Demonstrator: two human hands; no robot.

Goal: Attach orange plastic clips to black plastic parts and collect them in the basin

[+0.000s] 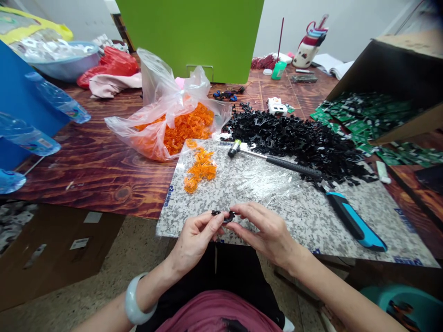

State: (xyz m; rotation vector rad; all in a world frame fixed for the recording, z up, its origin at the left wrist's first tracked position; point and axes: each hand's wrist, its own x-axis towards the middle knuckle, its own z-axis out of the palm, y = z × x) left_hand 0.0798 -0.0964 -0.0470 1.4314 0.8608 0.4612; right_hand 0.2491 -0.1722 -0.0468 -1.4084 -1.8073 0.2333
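Note:
A small black plastic part (227, 218) is held between my two hands above the near edge of the speckled board (290, 226). My left hand (199, 233) pinches its left end between thumb and fingers. On the other side, the thumb and fingertips of my right hand (265, 228) close on its right end. Its exact shape is partly hidden by the fingers. Beyond the hands lie a few orange translucent parts (200, 168), a spread of thin clear strips (266, 179) and a small hammer (277, 160). A blue-and-black handled tool (356, 221) rests to the right.
A heap of black parts (290, 133) covers the board's far side. Behind the orange parts sits a plastic bag (152, 133) of more orange pieces. Green circuit boards (374, 115) spill from a cardboard box (411, 83) at right. A green panel (194, 37) stands at the back.

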